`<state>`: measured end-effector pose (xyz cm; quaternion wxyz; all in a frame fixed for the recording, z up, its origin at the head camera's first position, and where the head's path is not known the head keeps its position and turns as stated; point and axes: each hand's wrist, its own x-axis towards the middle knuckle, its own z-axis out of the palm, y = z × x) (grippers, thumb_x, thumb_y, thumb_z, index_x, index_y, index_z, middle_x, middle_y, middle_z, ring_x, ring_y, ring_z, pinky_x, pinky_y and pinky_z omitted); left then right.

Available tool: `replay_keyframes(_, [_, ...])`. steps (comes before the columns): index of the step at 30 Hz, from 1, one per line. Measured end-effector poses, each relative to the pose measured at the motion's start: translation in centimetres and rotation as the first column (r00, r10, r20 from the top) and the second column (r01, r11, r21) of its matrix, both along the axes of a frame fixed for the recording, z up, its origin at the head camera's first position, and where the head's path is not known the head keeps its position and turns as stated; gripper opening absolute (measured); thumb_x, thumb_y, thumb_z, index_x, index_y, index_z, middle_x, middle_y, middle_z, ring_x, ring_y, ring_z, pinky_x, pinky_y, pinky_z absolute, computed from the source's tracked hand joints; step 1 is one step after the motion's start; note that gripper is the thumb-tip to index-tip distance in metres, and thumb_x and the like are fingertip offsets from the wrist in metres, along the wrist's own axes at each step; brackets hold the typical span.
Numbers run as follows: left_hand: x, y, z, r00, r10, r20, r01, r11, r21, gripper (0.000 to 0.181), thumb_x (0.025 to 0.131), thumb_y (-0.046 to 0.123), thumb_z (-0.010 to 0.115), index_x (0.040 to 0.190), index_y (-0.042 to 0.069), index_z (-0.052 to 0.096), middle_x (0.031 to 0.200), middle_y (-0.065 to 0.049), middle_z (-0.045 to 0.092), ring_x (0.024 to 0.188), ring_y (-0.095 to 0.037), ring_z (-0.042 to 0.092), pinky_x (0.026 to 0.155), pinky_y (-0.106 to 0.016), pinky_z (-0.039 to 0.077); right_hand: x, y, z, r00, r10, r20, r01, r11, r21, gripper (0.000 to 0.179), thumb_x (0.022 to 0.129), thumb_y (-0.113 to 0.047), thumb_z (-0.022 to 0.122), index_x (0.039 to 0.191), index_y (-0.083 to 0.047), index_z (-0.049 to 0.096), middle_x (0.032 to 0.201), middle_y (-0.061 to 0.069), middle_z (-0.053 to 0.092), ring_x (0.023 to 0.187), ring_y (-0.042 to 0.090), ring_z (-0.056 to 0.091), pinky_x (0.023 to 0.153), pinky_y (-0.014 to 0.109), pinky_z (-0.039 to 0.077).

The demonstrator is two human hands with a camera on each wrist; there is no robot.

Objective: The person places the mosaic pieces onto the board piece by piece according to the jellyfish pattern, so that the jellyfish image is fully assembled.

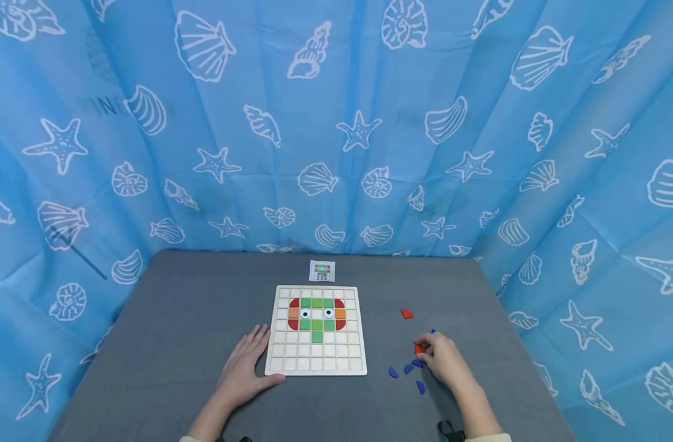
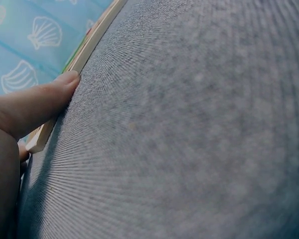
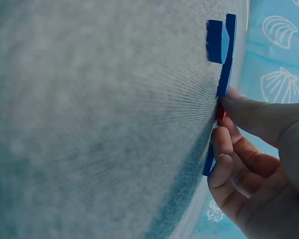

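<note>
A wooden grid board [image 1: 316,362] lies flat on the table, bearing green, orange and red tiles and two round eye pieces. My left hand [image 1: 246,371] lies at its lower left corner, fingers straight along the left edge and thumb [image 2: 55,97] against the front edge. To the right of the board, my right hand [image 1: 443,362] pinches a red quarter-round tile [image 1: 419,348] between thumb and fingers, down at the table surface. Blue half-round tiles [image 3: 228,55] lie close around its fingertips in the right wrist view.
Behind the board lies a small picture card [image 1: 322,271] with a similar tile figure. Another red tile [image 1: 406,314] is right of the board. Several blue tiles [image 1: 393,372] are scattered on the grey table [image 1: 215,288]. A blue shell-print curtain [image 1: 336,153] hangs behind.
</note>
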<state>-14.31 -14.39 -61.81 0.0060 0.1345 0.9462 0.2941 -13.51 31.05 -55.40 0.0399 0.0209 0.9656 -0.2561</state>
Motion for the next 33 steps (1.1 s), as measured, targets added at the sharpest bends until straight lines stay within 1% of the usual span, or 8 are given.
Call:
replay_keyframes(4, [0.0,0.2,-0.2,1.000,0.012,-0.013,-0.012,1.000,0.002,0.115,0.070,0.078,0.072,0.157,0.012,0.038,0.165,-0.005,0.032,0.154,-0.029,0.024,0.123,-0.051,0.020,0.0,0.1,0.0,1.000,0.003,0.000,-0.003,1.000,-0.013,0.018,0.086,-0.006,0.079,0.103,-0.006,0.073,0.094,0.004,0.063,0.079,0.013,0.061,0.069,0.035,0.056])
replay_keyframes(9, [0.0,0.2,-0.1,0.999,-0.003,-0.037,0.004,1.000,0.010,0.114,0.071,0.077,0.073,0.156,0.010,0.039,0.164,-0.006,0.033,0.154,-0.030,0.025,0.123,-0.051,0.020,0.0,0.0,0.2,1.000,0.015,0.008,-0.015,0.999,0.037,0.017,0.087,-0.006,0.077,0.102,-0.004,0.070,0.094,0.005,0.061,0.080,0.015,0.061,0.070,0.036,0.056])
replay_keyframes(11, [-0.1,0.2,0.0,0.999,-0.013,-0.031,0.013,1.000,0.004,0.114,0.071,0.077,0.072,0.157,0.010,0.038,0.165,-0.007,0.032,0.154,-0.030,0.024,0.123,-0.051,0.019,0.0,0.0,0.3,1.000,0.026,-0.004,-0.026,0.997,0.067,0.018,0.088,-0.006,0.077,0.104,-0.003,0.069,0.094,0.005,0.061,0.081,0.016,0.060,0.071,0.038,0.056])
replay_keyframes(14, [-0.1,0.2,0.1,1.000,-0.015,0.009,0.015,1.000,-0.010,0.115,0.072,0.078,0.070,0.158,0.010,0.036,0.166,-0.007,0.030,0.155,-0.030,0.022,0.124,-0.052,0.019,0.0,-0.4,0.6,0.997,0.049,-0.051,-0.044,0.995,0.092,0.019,0.089,-0.007,0.076,0.106,-0.002,0.069,0.094,0.005,0.061,0.081,0.016,0.059,0.071,0.039,0.054])
replay_keyframes(18, [-0.2,0.1,0.1,0.999,-0.008,0.042,0.008,1.000,-0.016,0.115,0.072,0.079,0.069,0.158,0.011,0.035,0.166,-0.007,0.028,0.156,-0.030,0.020,0.125,-0.053,0.019,-0.2,-1.5,1.4,0.982,0.108,-0.152,-0.097,0.992,0.083,0.020,0.090,-0.009,0.076,0.109,-0.004,0.071,0.097,0.005,0.064,0.079,0.013,0.056,0.068,0.034,0.053])
replay_keyframes(23, [-0.1,0.0,0.0,0.999,-0.003,0.033,0.003,1.000,-0.003,0.114,0.072,0.078,0.070,0.158,0.012,0.035,0.166,-0.006,0.029,0.155,-0.029,0.021,0.124,-0.053,0.020,-0.8,-3.6,1.9,0.952,0.170,-0.254,-0.162,0.985,0.052,0.020,0.088,-0.008,0.077,0.107,-0.006,0.073,0.098,0.004,0.066,0.078,0.011,0.057,0.068,0.032,0.053])
replay_keyframes(27, [-0.2,0.1,0.1,1.000,-0.005,0.025,0.005,1.000,-0.005,0.114,0.072,0.079,0.069,0.158,0.012,0.035,0.166,-0.006,0.029,0.155,-0.029,0.021,0.124,-0.053,0.019,-1.7,-5.2,1.9,0.939,0.195,-0.283,-0.191,0.981,0.042,0.018,0.087,-0.008,0.078,0.104,-0.008,0.074,0.095,0.002,0.067,0.075,0.009,0.055,0.068,0.030,0.053])
replay_keyframes(33, [-0.1,0.1,0.0,1.000,-0.003,0.026,0.003,1.000,-0.003,0.114,0.072,0.078,0.070,0.158,0.012,0.036,0.166,-0.006,0.029,0.155,-0.030,0.021,0.124,-0.053,0.020,-2.6,-8.2,2.0,0.930,0.242,-0.276,-0.243,0.969,0.033,0.019,0.086,-0.010,0.079,0.105,-0.008,0.075,0.097,0.002,0.068,0.077,0.008,0.056,0.068,0.029,0.055])
